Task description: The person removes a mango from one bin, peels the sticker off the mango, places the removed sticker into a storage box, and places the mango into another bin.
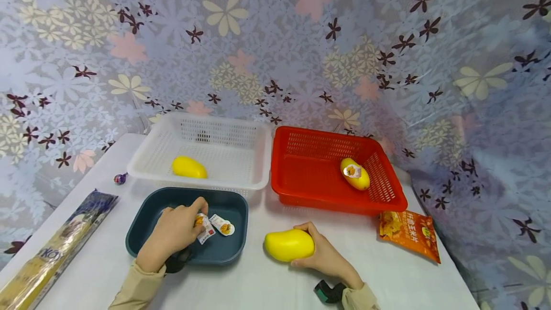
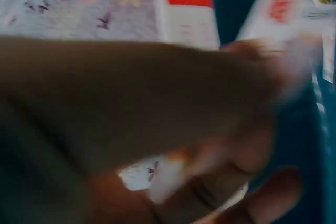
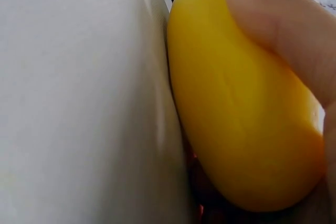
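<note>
Over the dark teal tray (image 1: 236,207), my left hand (image 1: 174,228) pinches a white sticker (image 1: 205,229) with an orange picture and a red mark. A similar white sticker (image 1: 223,225) lies in the tray just right of the fingers. The left wrist view is blurred, with the thumb against the printed sticker (image 2: 278,14). On the white table, my right hand (image 1: 320,250) grips a yellow mango (image 1: 288,245) from its right end. In the right wrist view the thumb lies along the mango (image 3: 231,87), close over the tablecloth; the other fingers are mostly hidden.
Behind stand a white basket (image 1: 262,176) with a mango (image 1: 189,167) and a red basket (image 1: 301,176) with a stickered mango (image 1: 361,182). An orange snack bag (image 1: 411,234) lies right, a long noodle pack (image 1: 60,248) left, a lollipop (image 1: 120,179) beyond it.
</note>
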Demonstrator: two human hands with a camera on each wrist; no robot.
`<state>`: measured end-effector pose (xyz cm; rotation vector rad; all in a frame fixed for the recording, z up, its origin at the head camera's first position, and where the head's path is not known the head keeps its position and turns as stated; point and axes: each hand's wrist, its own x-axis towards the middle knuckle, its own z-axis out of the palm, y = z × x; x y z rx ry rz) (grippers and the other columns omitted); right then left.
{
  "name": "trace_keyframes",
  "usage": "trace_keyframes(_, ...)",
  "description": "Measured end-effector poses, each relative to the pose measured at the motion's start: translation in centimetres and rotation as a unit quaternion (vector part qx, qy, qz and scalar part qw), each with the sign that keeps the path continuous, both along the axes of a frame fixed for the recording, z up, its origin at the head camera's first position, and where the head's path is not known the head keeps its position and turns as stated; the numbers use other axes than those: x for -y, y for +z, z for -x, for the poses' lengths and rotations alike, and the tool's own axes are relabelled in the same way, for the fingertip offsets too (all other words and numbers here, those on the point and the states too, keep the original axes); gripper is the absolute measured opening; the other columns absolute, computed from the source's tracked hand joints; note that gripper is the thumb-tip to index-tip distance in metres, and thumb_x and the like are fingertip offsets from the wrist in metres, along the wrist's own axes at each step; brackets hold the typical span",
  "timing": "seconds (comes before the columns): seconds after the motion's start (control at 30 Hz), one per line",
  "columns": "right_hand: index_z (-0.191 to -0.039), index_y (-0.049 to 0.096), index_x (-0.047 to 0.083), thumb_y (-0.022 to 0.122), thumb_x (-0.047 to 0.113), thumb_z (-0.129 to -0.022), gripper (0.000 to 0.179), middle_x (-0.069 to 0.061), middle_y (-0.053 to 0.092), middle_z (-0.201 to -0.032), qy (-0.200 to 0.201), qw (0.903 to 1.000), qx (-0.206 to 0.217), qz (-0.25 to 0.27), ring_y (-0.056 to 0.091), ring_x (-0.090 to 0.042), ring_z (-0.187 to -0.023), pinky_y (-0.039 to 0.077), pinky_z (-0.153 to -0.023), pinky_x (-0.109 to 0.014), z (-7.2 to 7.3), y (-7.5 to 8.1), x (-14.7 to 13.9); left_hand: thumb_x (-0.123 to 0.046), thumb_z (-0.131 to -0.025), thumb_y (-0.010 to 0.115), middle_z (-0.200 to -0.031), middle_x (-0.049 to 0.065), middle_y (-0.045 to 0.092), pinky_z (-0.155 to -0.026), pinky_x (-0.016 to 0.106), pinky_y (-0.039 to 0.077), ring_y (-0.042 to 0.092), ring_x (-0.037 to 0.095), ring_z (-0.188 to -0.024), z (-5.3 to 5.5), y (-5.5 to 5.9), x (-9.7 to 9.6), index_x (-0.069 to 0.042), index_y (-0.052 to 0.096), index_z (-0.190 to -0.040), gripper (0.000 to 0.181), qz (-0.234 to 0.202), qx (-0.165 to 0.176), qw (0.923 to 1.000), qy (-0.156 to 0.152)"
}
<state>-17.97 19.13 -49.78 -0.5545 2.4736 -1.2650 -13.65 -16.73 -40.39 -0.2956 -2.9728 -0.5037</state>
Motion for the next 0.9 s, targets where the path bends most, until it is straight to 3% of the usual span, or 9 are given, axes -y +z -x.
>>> trace_keyframes(0.13, -0.126, 0.045, 0.023, 0.087, 0.035, -0.068, 0.073, 0.001, 0.057, -0.130, -0.003, 1.0000, 0.006, 0.000, 0.055, -0.015, -0.104, 0.045, -0.090, -0.026, 0.2, 0.1, 0.0, -0.007, -0.081, 0.072, -0.051, -0.003, 0.034, -0.055, 0.030, 0.030, 0.038, 0.015, -0.045, 0.5, -0.9, 0.6, -0.016, 0.048, -0.102, 0.033, 0.008, 0.060, 0.9981, -0.004)
trace_keyframes(0.27, -0.127, 0.045, 0.024, 0.088, 0.036, -0.067, 0.074, 0.001, 0.056, -0.130, -0.004, 0.9999, 0.014, -0.007, 0.054, -0.016, -0.106, 0.044, -0.092, -0.029, 0.2, 0.1, 0.0, -0.009, -0.083, 0.072, -0.050, -0.002, 0.033, -0.048, 0.026, 0.025, 0.035, 0.014, -0.042, 0.8, -1.1, 0.8, -0.017, 0.048, -0.109, 0.037, -0.001, 0.102, 0.9947, 0.016)
trace_keyframes(0.6, -0.128, 0.045, 0.024, 0.088, 0.035, -0.067, 0.076, 0.002, 0.057, -0.128, -0.012, 0.9997, 0.019, -0.013, 0.054, -0.018, -0.106, 0.044, -0.093, -0.033, 0.2, 0.1, 0.0, -0.024, -0.091, 0.065, -0.059, 0.002, 0.047, -0.050, 0.031, 0.034, 0.048, 0.022, -0.055, 1.0, -0.8, 1.3, -0.019, 0.051, -0.096, 0.016, 0.005, 0.182, 0.9819, 0.053)
trace_keyframes(0.73, -0.128, 0.045, 0.023, 0.088, 0.034, -0.066, 0.076, 0.001, 0.057, -0.128, -0.014, 0.9996, 0.022, -0.011, 0.053, -0.018, -0.106, 0.043, -0.094, -0.036, 0.1, 0.3, 0.0, -0.020, -0.093, 0.060, -0.078, 0.006, 0.064, -0.057, 0.036, 0.042, 0.053, 0.025, -0.067, 1.0, -0.6, 1.2, -0.018, 0.063, -0.094, 0.004, 0.011, 0.205, 0.9772, 0.053)
trace_keyframes(0.8, -0.129, 0.045, 0.022, 0.088, 0.034, -0.066, 0.077, 0.000, 0.057, -0.128, -0.014, 0.9996, 0.023, -0.010, 0.053, -0.019, -0.106, 0.043, -0.094, -0.038, 0.1, 0.3, 0.0, -0.018, -0.093, 0.058, -0.096, 0.010, 0.070, -0.064, 0.045, 0.048, 0.060, 0.030, -0.079, 1.2, -0.5, 1.1, -0.017, 0.071, -0.097, 0.014, 0.011, 0.224, 0.9728, 0.058)
trace_keyframes(0.9, -0.129, 0.045, 0.022, 0.088, 0.033, -0.066, 0.077, 0.000, 0.057, -0.128, -0.012, 0.9996, 0.025, -0.009, 0.053, -0.020, -0.106, 0.043, -0.094, -0.039, 0.2, 0.3, 0.1, -0.019, -0.093, 0.056, -0.113, 0.015, 0.070, -0.076, 0.061, 0.049, 0.062, 0.037, -0.094, 1.4, -0.5, 1.2, -0.015, 0.075, -0.106, 0.023, 0.014, 0.248, 0.9664, 0.067)
